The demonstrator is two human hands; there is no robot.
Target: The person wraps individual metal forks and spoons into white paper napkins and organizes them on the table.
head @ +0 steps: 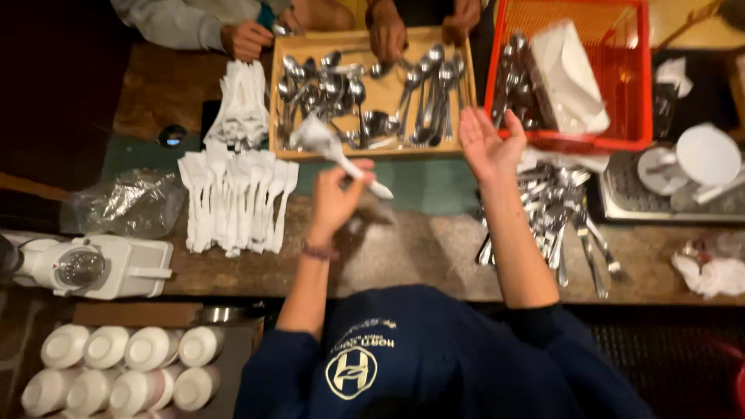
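Note:
My left hand [334, 200] is closed around a spoon wrapped in a white napkin [339, 150], held above the wooden counter [419, 256]. My right hand [487, 143] is raised with its palm open and its fingers spread, holding nothing, between a wooden tray [458, 149] full of loose spoons and a red plastic basket [613, 140]. A row of napkin-wrapped cutlery [233, 200] lies left of my left hand. Loose metal cutlery [555, 209] is heaped right of my right forearm.
Other people's hands [386, 32] reach into the tray from the far side. A napkin stack [242, 101], a clear plastic bag [128, 203], a white appliance [93, 265], white cups [124, 366], white plates [698, 159] and crumpled tissue [710, 273] surround the work area.

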